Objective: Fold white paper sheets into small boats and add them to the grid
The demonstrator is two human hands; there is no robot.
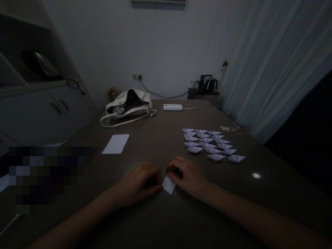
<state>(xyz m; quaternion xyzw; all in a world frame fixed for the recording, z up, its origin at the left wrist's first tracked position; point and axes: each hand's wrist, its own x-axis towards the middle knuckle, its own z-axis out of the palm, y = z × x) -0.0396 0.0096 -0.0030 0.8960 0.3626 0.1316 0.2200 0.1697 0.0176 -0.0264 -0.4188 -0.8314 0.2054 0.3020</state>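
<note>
A small folded piece of white paper [169, 185] is between my two hands, just above the dark table near its front. My left hand [142, 183] has its fingers curled, and the thumb tip meets the paper's left corner. On the other side my right hand [189, 177] pinches the upper right edge between thumb and bent fingers. Several folded paper boats [207, 145] stand in rows beyond my right hand. A stack of white paper sheets [116, 144] lies flat beyond my left hand.
A white handbag [129, 106] rests at the table's back left. A white power bank [172, 107] with a short cable lies at the back. Small paper scraps [229, 128] are near the right edge. Beyond the table stands a black kettle [209, 84]; a curtain [275, 52] hangs at right.
</note>
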